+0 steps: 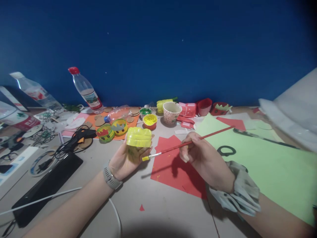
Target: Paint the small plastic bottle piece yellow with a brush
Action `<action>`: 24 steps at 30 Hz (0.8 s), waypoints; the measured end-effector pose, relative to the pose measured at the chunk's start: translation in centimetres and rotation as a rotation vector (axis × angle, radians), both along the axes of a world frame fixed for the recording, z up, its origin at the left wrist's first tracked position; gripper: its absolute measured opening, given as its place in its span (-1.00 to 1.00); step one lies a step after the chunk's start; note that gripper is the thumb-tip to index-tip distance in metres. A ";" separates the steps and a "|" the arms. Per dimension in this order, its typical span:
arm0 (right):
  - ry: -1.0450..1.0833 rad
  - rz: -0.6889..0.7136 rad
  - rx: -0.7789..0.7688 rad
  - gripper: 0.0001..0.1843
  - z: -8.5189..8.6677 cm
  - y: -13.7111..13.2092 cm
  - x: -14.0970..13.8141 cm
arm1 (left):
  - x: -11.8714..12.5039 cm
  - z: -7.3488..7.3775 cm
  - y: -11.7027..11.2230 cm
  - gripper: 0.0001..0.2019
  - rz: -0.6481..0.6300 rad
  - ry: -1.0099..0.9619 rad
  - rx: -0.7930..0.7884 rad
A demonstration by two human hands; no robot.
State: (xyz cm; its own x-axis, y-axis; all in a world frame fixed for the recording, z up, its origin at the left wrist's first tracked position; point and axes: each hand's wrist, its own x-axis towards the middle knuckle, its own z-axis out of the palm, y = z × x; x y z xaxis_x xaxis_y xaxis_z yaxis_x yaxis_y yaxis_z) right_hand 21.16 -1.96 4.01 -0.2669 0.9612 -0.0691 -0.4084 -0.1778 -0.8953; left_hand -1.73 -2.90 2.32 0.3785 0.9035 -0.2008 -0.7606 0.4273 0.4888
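Note:
My left hand (125, 158) is wrapped round a yellow-painted plastic bottle bottom (139, 137), held up above the table. My right hand (198, 155) pinches a red-handled paintbrush (188, 143) whose yellow-loaded tip sits just under the yellow piece, near my left fingers. A grey watch is on my left wrist and a grey scrunchie on my right. Behind the piece stands a small pot of yellow paint (150, 121) and a pot of green paint (145, 112).
Red paper (170, 168) and a light-green sheet (267, 165) lie under my right hand, with scissors (226, 150) on the green. Two painted bottle bottoms (112, 130), a paper cup (171, 112), water bottles (85, 89), a glue gun (83, 135) and a black slab (47, 185) lie around.

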 end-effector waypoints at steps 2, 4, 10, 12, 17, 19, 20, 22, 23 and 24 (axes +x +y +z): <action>-0.015 0.014 0.020 -0.74 0.4 0.0 0.3 | -0.1 -0.2 0.0 -0.54 -0.035 -0.011 0.016; -0.044 -0.012 0.072 -0.75 1.2 0.2 0.7 | -0.2 -0.6 0.0 -0.55 -0.089 -0.029 0.029; -0.172 -0.275 0.364 -0.75 5.4 0.0 2.5 | -0.4 -1.9 -0.5 -0.65 -0.244 -0.049 0.134; -0.203 -0.295 0.417 -0.70 6.4 -0.4 3.0 | -0.3 -1.9 -0.6 -0.66 -0.258 -0.034 0.151; -0.383 -0.115 0.440 -0.70 6.8 -1.0 3.6 | -0.1 -1.2 -0.9 -0.49 -0.327 0.041 0.199; -0.370 -0.161 0.440 -0.71 6.8 -0.8 3.8 | -0.1 -1.0 -1.0 -0.39 -0.361 0.068 0.222; -0.342 -0.178 0.430 -0.70 6.8 -0.8 3.9 | 0.0 -0.9 -1.0 -0.35 -0.376 0.077 0.228; -0.303 -0.129 0.396 -0.69 6.8 -0.6 4.1 | 0.0 -0.7 -1.0 -0.32 -0.406 0.087 0.234; -0.310 -0.076 0.381 -0.69 6.8 -0.6 4.2 | -0.1 -0.7 -0.9 -0.32 -0.422 0.093 0.238; -0.330 -0.026 0.368 -0.68 6.7 -0.5 4.3 | -0.1 -0.8 -0.9 -0.33 -0.441 0.100 0.242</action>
